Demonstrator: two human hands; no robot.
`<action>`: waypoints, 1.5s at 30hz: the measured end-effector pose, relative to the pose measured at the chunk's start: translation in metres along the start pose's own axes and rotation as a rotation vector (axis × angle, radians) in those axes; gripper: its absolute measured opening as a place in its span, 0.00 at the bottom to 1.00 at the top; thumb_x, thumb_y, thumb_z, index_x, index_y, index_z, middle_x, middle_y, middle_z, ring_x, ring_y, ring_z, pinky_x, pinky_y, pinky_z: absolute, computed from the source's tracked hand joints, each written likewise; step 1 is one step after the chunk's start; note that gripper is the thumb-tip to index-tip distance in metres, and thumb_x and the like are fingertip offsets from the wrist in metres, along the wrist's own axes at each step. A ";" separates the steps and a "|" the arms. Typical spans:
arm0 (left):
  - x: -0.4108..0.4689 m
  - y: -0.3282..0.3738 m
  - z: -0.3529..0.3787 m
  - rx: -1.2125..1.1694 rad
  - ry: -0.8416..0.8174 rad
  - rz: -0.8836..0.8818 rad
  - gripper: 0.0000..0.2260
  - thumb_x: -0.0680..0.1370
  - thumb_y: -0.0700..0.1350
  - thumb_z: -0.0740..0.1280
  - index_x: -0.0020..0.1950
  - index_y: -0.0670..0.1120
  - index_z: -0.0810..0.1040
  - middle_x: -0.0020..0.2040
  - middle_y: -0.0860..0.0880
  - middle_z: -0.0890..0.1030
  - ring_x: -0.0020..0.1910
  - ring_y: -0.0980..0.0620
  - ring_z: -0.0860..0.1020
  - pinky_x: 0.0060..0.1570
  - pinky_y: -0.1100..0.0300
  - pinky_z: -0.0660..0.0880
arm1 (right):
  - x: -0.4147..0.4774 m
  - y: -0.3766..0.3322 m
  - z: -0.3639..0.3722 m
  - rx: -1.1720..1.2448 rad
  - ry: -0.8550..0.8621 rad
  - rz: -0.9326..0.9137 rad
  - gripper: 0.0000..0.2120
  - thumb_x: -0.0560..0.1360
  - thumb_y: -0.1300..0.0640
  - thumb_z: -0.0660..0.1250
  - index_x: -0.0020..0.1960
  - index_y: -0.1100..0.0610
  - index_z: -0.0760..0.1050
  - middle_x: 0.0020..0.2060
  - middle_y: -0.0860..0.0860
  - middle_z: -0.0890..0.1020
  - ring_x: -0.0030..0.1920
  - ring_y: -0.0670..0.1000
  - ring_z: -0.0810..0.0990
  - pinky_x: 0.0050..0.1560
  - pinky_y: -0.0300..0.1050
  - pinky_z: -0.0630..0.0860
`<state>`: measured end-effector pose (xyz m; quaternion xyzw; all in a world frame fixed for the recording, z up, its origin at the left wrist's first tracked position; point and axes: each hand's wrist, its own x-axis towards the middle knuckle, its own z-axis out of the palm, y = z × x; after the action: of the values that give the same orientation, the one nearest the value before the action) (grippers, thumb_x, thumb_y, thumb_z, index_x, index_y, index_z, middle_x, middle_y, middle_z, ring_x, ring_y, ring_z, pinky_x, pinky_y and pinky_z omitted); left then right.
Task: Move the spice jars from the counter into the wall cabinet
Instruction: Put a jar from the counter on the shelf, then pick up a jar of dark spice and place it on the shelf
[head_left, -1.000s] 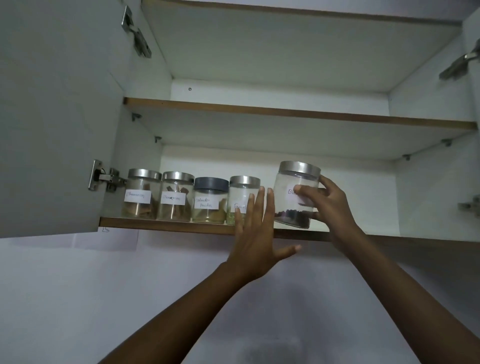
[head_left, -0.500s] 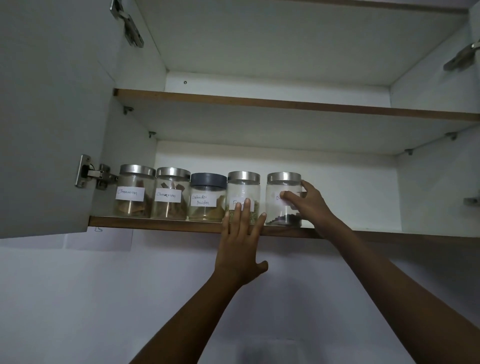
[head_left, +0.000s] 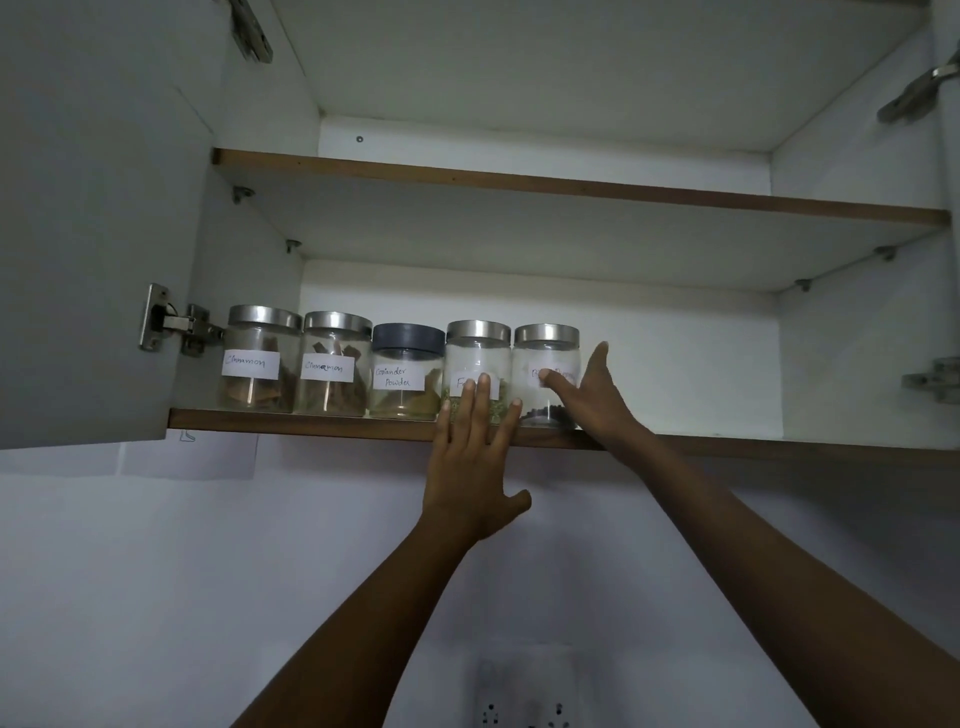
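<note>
Glass under a steel lid, the last spice jar (head_left: 545, 353) stands upright at the right end of a row of five on the cabinet's lower shelf (head_left: 311, 422), mid-frame, with dark grains at its bottom. My right hand (head_left: 592, 400) lies straight-fingered against its front and right side, thumb raised clear, gripping nothing. My left hand (head_left: 475, 457), fingers also straight, rests its tips on the neighbouring jar (head_left: 477, 353); further left stand a dark-lidded coriander powder jar (head_left: 408, 374), a cinnamon jar (head_left: 335, 369) and a second cinnamon jar (head_left: 257, 364) beside the door hinge (head_left: 171, 325).
</note>
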<state>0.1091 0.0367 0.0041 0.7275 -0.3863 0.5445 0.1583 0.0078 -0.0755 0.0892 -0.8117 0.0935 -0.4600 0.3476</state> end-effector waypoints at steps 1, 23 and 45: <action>-0.001 0.004 -0.004 -0.033 0.018 -0.011 0.44 0.64 0.64 0.64 0.75 0.46 0.57 0.75 0.36 0.55 0.74 0.38 0.52 0.68 0.42 0.53 | -0.012 0.001 -0.001 -0.049 0.056 -0.022 0.43 0.75 0.51 0.66 0.76 0.60 0.39 0.75 0.56 0.53 0.75 0.55 0.55 0.71 0.48 0.58; -0.210 0.251 0.072 -0.709 -0.863 -0.129 0.10 0.78 0.48 0.59 0.51 0.48 0.78 0.51 0.49 0.81 0.48 0.48 0.79 0.48 0.54 0.75 | -0.288 0.299 -0.094 -0.228 -0.234 0.445 0.08 0.70 0.69 0.69 0.47 0.61 0.80 0.45 0.53 0.82 0.44 0.49 0.77 0.40 0.22 0.68; -0.350 0.309 0.138 -0.852 -1.488 -0.348 0.14 0.78 0.45 0.62 0.64 0.47 0.71 0.62 0.45 0.75 0.58 0.51 0.75 0.58 0.58 0.71 | -0.386 0.443 -0.057 -0.147 -0.325 0.860 0.32 0.71 0.56 0.71 0.72 0.55 0.64 0.71 0.54 0.67 0.70 0.54 0.65 0.58 0.28 0.63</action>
<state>-0.0635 -0.1181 -0.4239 0.8217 -0.4433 -0.2942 0.2044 -0.1799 -0.2488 -0.4436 -0.7833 0.3982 -0.1329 0.4585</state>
